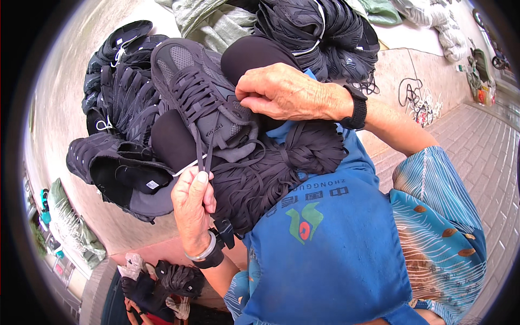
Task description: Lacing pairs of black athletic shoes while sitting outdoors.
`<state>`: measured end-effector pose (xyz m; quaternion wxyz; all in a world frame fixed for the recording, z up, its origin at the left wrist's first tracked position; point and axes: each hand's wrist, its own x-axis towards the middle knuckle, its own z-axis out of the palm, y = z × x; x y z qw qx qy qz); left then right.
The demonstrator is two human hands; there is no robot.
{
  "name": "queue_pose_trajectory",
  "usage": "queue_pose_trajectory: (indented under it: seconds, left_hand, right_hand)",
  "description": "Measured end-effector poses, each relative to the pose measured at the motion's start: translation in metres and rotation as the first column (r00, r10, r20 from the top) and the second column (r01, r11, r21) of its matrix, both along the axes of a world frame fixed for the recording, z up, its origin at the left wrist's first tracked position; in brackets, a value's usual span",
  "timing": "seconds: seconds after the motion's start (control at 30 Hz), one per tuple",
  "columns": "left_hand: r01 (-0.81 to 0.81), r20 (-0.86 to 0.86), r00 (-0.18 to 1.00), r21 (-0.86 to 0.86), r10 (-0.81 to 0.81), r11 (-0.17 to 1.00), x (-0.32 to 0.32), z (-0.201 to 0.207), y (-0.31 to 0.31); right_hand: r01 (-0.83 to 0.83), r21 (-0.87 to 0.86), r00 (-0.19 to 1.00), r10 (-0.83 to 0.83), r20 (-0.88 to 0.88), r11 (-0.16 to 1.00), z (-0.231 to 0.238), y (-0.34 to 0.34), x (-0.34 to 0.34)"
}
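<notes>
The blue apron (336, 265) and shoe tongue (222, 125) bear lettering (339, 192)

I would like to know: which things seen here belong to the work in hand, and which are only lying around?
In the work:
dark shoe, right hand at its edge
lace ends, pinched by the left hand
probably the lace hank on the lap

Apparently only lying around:
grey-green sack, top
tangled cords, right

Brick paving (466, 157) is bordered by pale concrete (390, 70).
Black and white cords (425, 110) are heaped in a tangle on the concrete. A pale green sack (216, 24) is crumpled at the top; whitish bags (449, 32) are bunched at the upper right. A green-and-white sack (76, 227) is seen at the left, another person's hand (132, 313) at the lower left.
</notes>
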<state>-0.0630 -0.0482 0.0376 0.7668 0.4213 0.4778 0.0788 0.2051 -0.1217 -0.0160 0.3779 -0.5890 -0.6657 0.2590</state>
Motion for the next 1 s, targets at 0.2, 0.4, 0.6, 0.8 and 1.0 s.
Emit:
queue_pose_trajectory:
  seconds: [0.2, 0.4, 0.6, 0.8, 1.0]
  left_hand:
    - [0.092, -0.059, 0.995, 0.106, -0.086, 0.990, 0.008, -0.002, -0.004]
    - [0.069, -0.120, 0.991, 0.074, -0.059, 0.995, 0.015, 0.003, -0.006]
    - [0.271, -0.185, 0.953, 0.175, -0.238, 0.947, 0.024, 0.007, -0.009]
    - [0.201, -0.194, 0.969, 0.251, -0.154, 0.947, 0.013, 0.009, 0.002]
    - [0.054, -0.230, 0.971, 0.485, 0.068, 0.873, 0.006, -0.001, 0.019]
  right_hand:
    - [0.031, -0.159, 0.970, -0.068, -0.232, 0.987, 0.007, -0.001, 0.009]
    - [0.015, -0.137, 0.962, -0.052, -0.270, 0.990, 0.002, -0.002, 0.014]
    - [0.035, -0.025, 0.966, -0.041, -0.255, 0.999, 0.000, 0.005, 0.006]
    - [0.015, 0.067, 0.996, -0.009, -0.088, 0.998, -0.009, 0.018, 0.001]
    - [-0.049, 0.053, 0.987, 0.056, -0.150, 0.997, -0.010, 0.023, 0.004]
